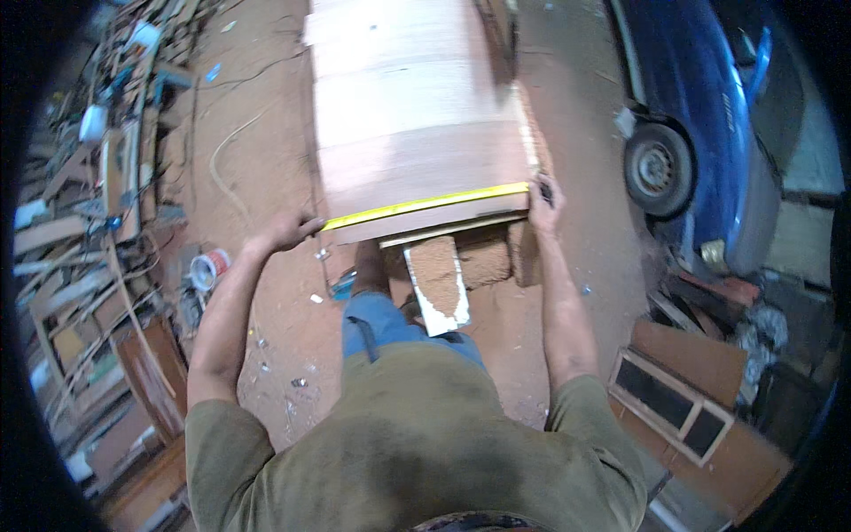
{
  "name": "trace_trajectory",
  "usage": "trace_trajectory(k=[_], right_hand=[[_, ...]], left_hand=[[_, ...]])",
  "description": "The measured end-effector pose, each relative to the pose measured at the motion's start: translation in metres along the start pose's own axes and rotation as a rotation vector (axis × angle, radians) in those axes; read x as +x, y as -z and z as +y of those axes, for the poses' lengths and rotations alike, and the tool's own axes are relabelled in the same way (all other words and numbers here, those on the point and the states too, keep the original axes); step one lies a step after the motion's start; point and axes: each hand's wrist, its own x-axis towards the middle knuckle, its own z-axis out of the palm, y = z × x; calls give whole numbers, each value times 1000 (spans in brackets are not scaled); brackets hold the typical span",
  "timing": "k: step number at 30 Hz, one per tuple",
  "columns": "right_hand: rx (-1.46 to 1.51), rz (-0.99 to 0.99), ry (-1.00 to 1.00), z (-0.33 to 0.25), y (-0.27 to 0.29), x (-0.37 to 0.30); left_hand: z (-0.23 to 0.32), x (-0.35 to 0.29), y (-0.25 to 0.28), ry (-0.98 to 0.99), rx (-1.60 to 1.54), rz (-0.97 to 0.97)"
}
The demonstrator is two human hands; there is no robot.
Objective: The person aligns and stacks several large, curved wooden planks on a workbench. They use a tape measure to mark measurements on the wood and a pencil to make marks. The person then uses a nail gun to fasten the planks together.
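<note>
Left hand (288, 232) pinching at 10 o'clock, right hand (547, 208) gripping at 2, a person (408, 417) holds a straight yellow tape measure (425, 207) across a flat, pale wooden panel (417, 133) at 12 (a rounded blue car (714, 115) stands farther out at 2).

Pale panel (403, 111) cut off by top edge; markings on yellow tape (425, 205) too small to read.

A yellow tape (425, 206) spans the pale board (417, 115) at twelve o'clock, left hand (288, 232) holding at ten, right hand (545, 211) at two.
</note>
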Motion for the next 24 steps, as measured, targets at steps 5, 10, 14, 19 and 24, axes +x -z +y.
trace_trajectory(k=[5, 10, 14, 19, 24], right_hand=[[7, -13, -56, -14, 2, -7], [90, -26, -84, -18, 7, -6], [262, 78, -251, -10, 40, -18], [122, 182, -324, 14, 79, -50], [206, 188, -324, 30, 74, -52]], left_hand=[[0, -5, -7, 7, 17, -14], [12, -20, -5, -68, 32, 69], [35, -34, -24, -158, 30, 135], [75, -44, -67, -100, -9, 122], [85, -44, -73, -21, 76, 178]])
